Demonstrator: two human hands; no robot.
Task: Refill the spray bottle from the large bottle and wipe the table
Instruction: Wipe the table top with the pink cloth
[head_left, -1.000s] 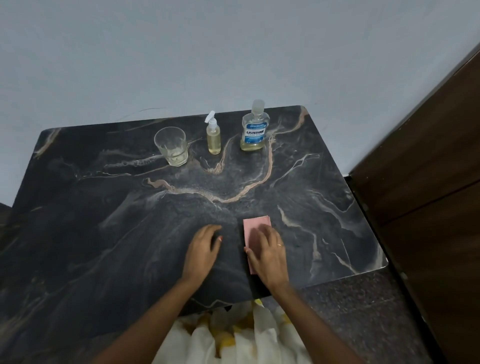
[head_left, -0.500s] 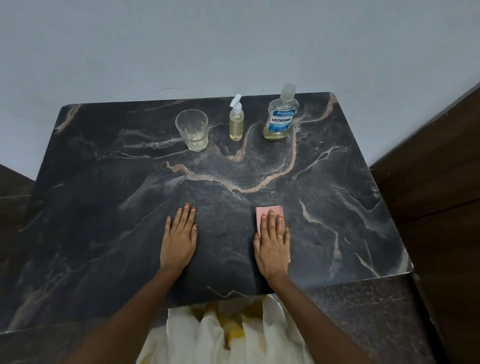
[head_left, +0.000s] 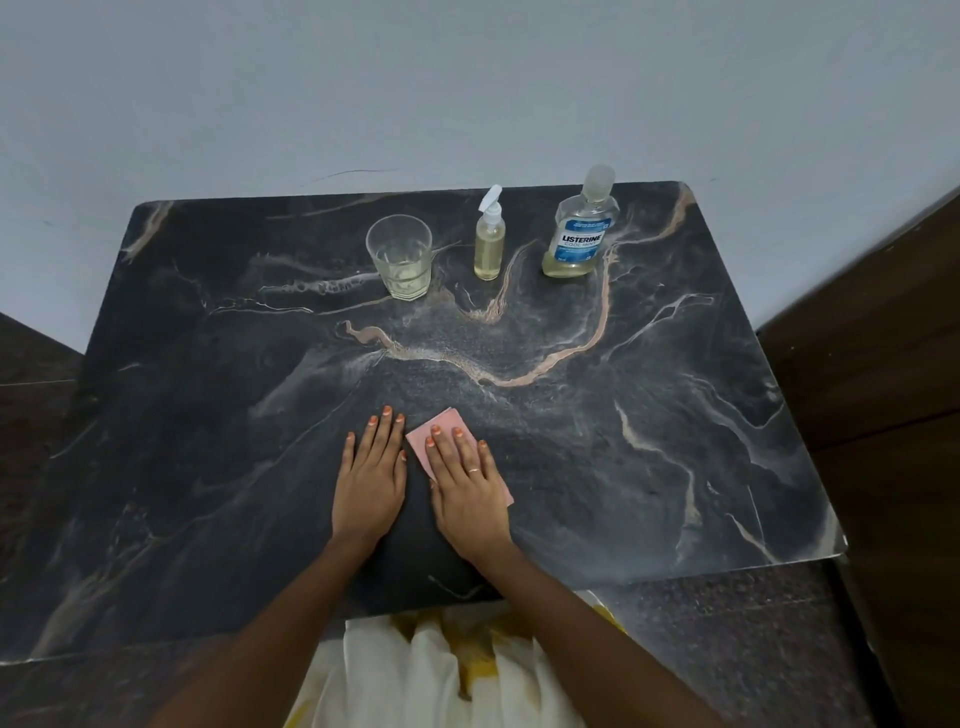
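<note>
Hands flat: left hand (head_left: 370, 480) bare, right hand (head_left: 467, 480) pressing one pink cloth (head_left: 422, 441).

Right hand (head_left: 470, 480) flat on pink cloth (head_left: 422, 441); left hand (head_left: 370, 478) flat on table (head_left: 649, 467).

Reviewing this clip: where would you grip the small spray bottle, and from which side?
Probably around the straight body of the spray bottle, below the white nozzle, coming from the front. It stands upright with open gaps to the glass and the large bottle beside it.
</note>
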